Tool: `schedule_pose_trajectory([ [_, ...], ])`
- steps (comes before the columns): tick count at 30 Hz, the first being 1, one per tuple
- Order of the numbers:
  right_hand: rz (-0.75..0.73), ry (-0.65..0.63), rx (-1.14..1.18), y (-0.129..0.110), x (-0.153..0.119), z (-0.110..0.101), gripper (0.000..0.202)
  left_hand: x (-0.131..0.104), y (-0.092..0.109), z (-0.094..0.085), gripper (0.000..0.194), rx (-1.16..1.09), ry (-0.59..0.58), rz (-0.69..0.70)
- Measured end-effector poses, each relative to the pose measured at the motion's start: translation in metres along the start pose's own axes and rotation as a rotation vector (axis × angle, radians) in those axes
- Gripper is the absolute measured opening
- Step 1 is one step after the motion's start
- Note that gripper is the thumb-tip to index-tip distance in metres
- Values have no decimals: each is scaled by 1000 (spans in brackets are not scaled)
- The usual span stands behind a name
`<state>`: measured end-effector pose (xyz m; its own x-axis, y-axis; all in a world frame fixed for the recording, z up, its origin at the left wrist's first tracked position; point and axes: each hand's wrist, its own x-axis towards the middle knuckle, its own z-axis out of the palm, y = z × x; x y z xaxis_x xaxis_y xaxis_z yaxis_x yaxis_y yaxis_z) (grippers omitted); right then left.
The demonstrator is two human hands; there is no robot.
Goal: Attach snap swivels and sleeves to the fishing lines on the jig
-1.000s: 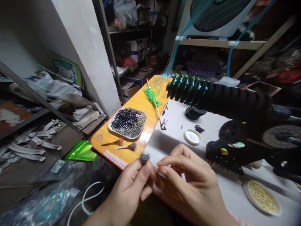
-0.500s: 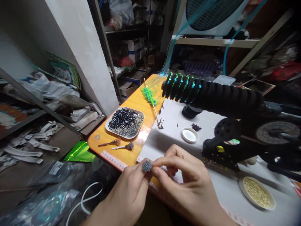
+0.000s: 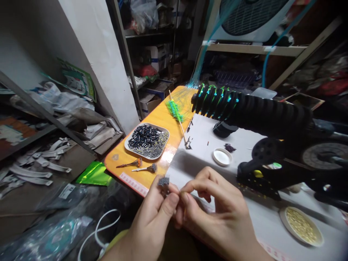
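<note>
"What has been moved since half a second ago?"

"The bundle (image 3: 163,181) has been tipped: its grey top, then turned toward the camera, is now seen from the side."

"How is it held?"

"Roughly upright, before the table's near edge, gripped between the thumb and fingers of the left hand (image 3: 152,219). The right hand (image 3: 220,204) is pinched at thumb and forefinger by the left thumb tip; whether anything is held there cannot be told."

"And beyond?"

"An orange-headed bundle (image 3: 133,163) and a grey-headed bundle (image 3: 146,169) are laid on the table (image 3: 163,117). Behind them, dark tubes (image 3: 145,137) are heaped in a tray (image 3: 126,146)."
</note>
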<state>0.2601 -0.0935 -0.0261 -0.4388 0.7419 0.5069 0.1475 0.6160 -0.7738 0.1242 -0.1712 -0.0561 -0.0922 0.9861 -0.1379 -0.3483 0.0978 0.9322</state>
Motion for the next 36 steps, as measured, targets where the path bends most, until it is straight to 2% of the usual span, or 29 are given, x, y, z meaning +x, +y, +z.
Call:
schedule_pose_trajectory([
  [4,-1,15,21,-2,3,-5,12,1,0,-2,25,-120,15,-20],
  [9,86,43,149,-5,6,-10,11,-1,0,-3,23,27,124,2],
  [16,190,33,293,-4,7,-9,9,-1,8,7,23,123,111,62],
  [20,187,37,289,-3,6,-10,9,0,14,10,22,187,76,89],
  [24,176,45,257,-4,7,-11,10,-1,12,11,26,124,212,107],
  [26,170,46,248,-5,7,-11,10,-1,11,10,27,96,214,109],
  [29,153,28,221,-5,6,-10,11,-1,11,11,26,65,206,104],
  [31,113,-10,176,-2,4,-10,11,-2,13,13,28,27,259,88],
  [33,29,-44,97,1,1,-9,14,-3,16,17,30,-15,301,81],
  [36,-120,-55,-53,3,-1,-7,19,-3,19,19,27,-37,286,88],
])
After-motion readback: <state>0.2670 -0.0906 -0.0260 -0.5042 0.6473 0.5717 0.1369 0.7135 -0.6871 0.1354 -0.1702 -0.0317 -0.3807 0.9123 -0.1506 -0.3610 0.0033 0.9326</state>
